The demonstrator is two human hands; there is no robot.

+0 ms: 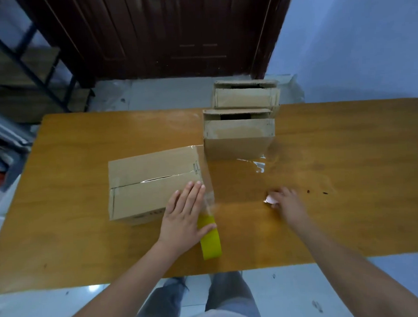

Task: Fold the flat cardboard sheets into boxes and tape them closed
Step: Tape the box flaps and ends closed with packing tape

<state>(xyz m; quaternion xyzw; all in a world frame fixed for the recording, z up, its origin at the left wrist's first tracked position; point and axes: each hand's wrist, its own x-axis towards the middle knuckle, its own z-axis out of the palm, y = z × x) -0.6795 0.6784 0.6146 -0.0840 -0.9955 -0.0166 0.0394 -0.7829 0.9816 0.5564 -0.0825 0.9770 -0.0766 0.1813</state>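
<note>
A folded cardboard box [154,181] lies on the wooden table [345,153], its top flaps meeting in a seam with a narrow gap. My left hand [184,218] presses flat on the box's near right corner with straight fingers. Its thumb rests on a yellow roll of clear tape [211,243] standing on the table beside the box. A clear tape strip [207,172] runs from the roll up along the box's right edge. My right hand [287,203], blurred, is on the table to the right with its fingers curled round a small pink-white object [270,199].
Two more cardboard boxes stand behind, one [238,138] on the table touching the first box's far corner, another [246,95] just past it at the far edge. A crumpled bit of clear tape [258,165] lies by the nearer one. A dark door and a metal shelf stand beyond.
</note>
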